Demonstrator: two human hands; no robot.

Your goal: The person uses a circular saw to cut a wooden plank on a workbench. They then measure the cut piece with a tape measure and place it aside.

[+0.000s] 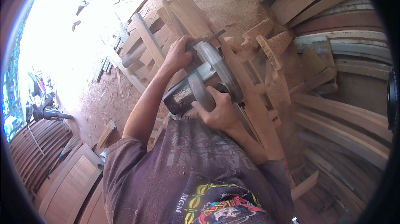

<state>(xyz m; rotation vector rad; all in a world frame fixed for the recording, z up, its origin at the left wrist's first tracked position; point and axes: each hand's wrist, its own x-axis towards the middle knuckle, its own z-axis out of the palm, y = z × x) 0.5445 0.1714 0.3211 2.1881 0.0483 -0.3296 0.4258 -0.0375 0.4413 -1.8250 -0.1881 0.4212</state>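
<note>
Far left of the left grip, a motorbike [43, 109] is partly swallowed by glare, its outline hard to make out. Below it, nearer the lower edge, leans a panelled wooden door [68, 184], cut off at the bottom. Just left of the left grip lie jumbled scrap boards [146, 36] (the farthest bleached by light). The left grip [180, 52] is curled around the front of a circular saw [205, 73], its fingertips hidden. The saw sits between both grips, over a long board [259, 120]; its blade cannot be seen. The right grip [218, 109] is wrapped around the rear handle, the trigger out of sight beneath the fingers. Right of that grip, the long board runs down until the sleeve covers its near end. Well off to the right, stacked timber [346, 115] fades into the dark lens rim, where a round black object [391, 99] is cut off.
</note>
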